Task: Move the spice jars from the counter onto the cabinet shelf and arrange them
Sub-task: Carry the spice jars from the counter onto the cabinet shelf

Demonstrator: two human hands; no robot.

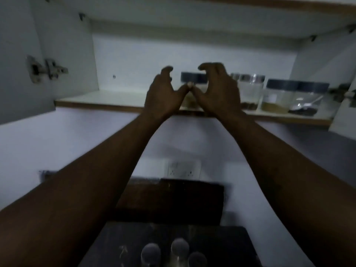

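Observation:
My left hand [163,95] and my right hand [217,89] are raised to the cabinet shelf [96,103], cupped either side of a dark-lidded spice jar [193,77] that stands on it. The fingers are curved and spread, and a gap shows between the left fingers and the lid. The thumbs meet in front of the jar body, hiding most of it. To the right on the shelf stand a clear-lidded jar [250,89], a dark-lidded jar of tan powder [278,97] and a jar with a spoon in it [308,101]. Three grey-lidded jars [180,246] stand on the dark counter below.
The shelf's left half is bare white board. An open cabinet door with a hinge [46,69] hangs at the left, and another door edge [342,112] at the right. A wall socket [184,169] and a dark board [169,199] lie below the shelf.

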